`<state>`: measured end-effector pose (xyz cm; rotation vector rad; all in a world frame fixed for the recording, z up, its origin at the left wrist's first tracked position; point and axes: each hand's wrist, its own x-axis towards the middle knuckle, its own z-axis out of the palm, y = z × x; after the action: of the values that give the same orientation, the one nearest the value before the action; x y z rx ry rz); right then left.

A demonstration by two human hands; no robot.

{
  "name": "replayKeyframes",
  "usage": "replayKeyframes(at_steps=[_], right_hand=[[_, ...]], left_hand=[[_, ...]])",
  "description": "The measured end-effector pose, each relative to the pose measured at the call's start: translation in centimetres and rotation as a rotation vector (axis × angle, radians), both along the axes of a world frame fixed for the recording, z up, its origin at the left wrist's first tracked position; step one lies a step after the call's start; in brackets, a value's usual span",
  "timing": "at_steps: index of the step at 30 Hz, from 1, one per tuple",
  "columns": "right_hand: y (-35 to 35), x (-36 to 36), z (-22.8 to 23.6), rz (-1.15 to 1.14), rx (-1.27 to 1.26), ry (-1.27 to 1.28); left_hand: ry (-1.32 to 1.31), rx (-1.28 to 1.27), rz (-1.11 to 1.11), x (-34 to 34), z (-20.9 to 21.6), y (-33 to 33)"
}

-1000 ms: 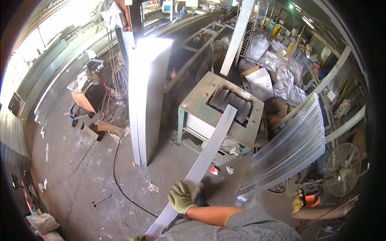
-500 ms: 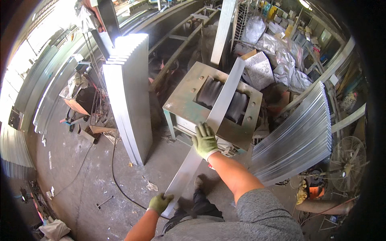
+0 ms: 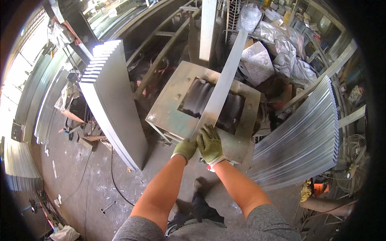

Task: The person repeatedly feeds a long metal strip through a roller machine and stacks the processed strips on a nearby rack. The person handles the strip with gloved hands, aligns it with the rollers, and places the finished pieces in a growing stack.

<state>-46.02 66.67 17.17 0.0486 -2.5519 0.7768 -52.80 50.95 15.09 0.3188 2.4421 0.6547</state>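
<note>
Closest to the body, the left gloved hand (image 3: 184,150) is set at the near end of a long flat metal strip (image 3: 227,76); its fingertips are hidden, so whether it is clenched cannot be told. The right gloved hand (image 3: 210,143) is laid just beside it on the strip's upper face, fingers extended rather than wrapped. The strip is placed over the green-edged steel machine table (image 3: 165,110), crossing the dark ribbed rollers (image 3: 197,96) — contact with these not confirmed — and its far end is carried past the table's back edge. Progress as judged: this strip is positioned across the opening, no bend being visible in it; many pieces are left in the upright stack of folded panels (image 3: 116,108) to the left. A fanned bundle of ridged sheets (image 3: 297,136) is leaned to the right. Beyond — silvery plastic wrapping (image 3: 281,48).
</note>
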Motion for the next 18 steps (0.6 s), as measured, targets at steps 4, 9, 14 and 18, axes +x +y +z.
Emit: replayKeyframes(at_steps=[4,9,14,18], right_hand=[[1.8,-2.4,0.1,-0.033,0.038,0.032],[2.0,-4.4,1.1,-0.1,0.009,0.102],[-1.2,-4.1,1.9,-0.033,-0.102,0.183],[-3.0,-4.3,1.9,0.02,-0.167,0.242]], left_hand=[[0.029,0.048,0.131,-2.1,-0.2,2.4],[0.126,0.105,0.061,-1.8,-1.2,2.1],[-0.039,0.076,0.261,7.6,1.6,-5.1],[-0.077,0.054,0.269,9.5,2.6,-4.5]])
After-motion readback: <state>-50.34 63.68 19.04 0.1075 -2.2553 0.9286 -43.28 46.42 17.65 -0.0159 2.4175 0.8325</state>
